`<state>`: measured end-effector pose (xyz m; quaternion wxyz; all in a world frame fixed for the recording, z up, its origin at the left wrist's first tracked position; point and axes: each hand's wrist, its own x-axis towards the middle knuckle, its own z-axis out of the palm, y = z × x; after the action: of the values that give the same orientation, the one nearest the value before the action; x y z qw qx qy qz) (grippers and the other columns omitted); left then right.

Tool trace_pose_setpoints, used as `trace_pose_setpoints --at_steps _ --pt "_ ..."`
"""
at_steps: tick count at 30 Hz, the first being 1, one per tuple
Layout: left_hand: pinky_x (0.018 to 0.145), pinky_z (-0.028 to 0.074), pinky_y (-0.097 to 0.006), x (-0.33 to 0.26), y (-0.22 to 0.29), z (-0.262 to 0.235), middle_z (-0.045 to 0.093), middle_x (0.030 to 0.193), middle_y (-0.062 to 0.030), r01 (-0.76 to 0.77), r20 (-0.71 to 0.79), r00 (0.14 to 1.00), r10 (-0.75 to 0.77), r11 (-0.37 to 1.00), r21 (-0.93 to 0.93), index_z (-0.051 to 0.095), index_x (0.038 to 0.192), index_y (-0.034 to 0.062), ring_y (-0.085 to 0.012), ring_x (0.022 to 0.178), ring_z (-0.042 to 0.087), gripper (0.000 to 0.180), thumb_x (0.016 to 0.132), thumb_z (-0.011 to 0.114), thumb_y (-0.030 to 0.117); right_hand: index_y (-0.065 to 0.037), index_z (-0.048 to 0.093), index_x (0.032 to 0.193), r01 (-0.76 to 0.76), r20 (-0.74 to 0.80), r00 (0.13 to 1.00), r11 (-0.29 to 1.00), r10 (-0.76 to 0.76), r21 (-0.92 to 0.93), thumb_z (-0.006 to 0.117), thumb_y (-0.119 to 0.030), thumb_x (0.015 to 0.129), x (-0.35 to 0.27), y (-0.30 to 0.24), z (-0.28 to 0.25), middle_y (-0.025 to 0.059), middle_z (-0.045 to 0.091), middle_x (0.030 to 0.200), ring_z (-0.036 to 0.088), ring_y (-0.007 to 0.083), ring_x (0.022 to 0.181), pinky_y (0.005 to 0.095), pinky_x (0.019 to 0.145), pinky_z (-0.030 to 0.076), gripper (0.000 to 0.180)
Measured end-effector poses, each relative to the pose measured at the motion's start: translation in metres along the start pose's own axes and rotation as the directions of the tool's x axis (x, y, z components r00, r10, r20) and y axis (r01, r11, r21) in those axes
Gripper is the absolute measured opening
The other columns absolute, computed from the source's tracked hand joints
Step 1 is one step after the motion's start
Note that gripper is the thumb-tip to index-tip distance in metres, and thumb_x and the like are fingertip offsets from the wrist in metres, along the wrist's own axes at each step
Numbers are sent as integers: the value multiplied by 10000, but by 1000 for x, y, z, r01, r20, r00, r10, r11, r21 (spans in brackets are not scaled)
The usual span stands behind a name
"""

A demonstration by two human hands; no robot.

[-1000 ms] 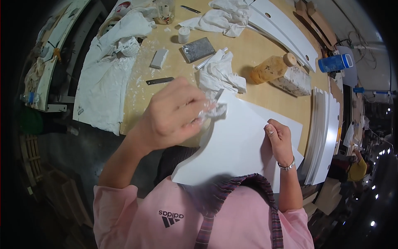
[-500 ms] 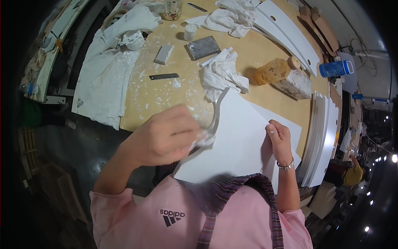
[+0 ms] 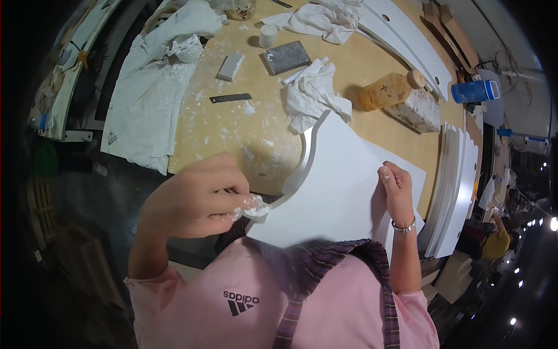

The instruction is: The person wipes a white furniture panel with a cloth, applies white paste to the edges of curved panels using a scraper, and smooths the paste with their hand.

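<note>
The left hand (image 3: 195,195) was closed, fingertips pinching a small white wad (image 3: 256,207) smeared with white paste, pressed against the lower end of the curved cut edge of a white panel (image 3: 337,186) lying on the plywood workbench (image 3: 232,134). The right hand (image 3: 396,189) rested on the panel's right part, fingers curled loosely, holding nothing that could be made out. Beyond lay a crumpled white rag (image 3: 314,93) and a tan bottle (image 3: 388,90).
</note>
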<state>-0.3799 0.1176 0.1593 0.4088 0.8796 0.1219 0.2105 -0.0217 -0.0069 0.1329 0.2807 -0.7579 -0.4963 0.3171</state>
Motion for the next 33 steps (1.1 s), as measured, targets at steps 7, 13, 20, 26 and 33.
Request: trace_pose_setpoints --at_steps 7,13,20,26,33 --pt "667 464 -344 43 -11 18 581 850 -64 -145 -147 979 144 989 2 676 937 17 -252 792 554 266 673 685 -12 -4 412 685 6 -7 1000 999 -6 34 538 -306 942 1 7 0 21 293 617 293 111 601 294 529 282 416" --pt "630 457 -338 2 -1 -9 596 822 -70 108 48 993 -110 994 29 710 835 32 -251 747 575 276 567 724 -33 -16 384 684 -1 -65 998 1000 2 24 531 -326 954 -4 12 -3 8 285 626 273 111 616 298 531 263 436" --pt "671 463 -339 59 -17 21 582 852 -75 -172 -188 968 167 985 -12 683 928 24 -246 779 549 279 651 687 -14 -13 386 686 -10 -38 999 998 13 60 529 -309 958 0 6 -1 5 288 633 277 106 624 295 536 266 427" --pt "669 459 -348 26 -12 3 570 818 -70 -54 -72 996 55 998 17 702 954 33 -252 775 542 300 657 688 -9 -9 403 691 -21 -39 999 999 22 33 532 -292 953 2 7 2 15 295 633 288 110 624 289 543 283 407" --pt "634 449 -326 45 -30 5 595 829 -76 9 -200 980 9 996 87 713 985 31 -251 752 555 426 572 692 -71 -3 404 701 -13 -34 999 999 14 39 526 -310 951 7 14 1 24 283 641 286 121 623 296 548 284 415"
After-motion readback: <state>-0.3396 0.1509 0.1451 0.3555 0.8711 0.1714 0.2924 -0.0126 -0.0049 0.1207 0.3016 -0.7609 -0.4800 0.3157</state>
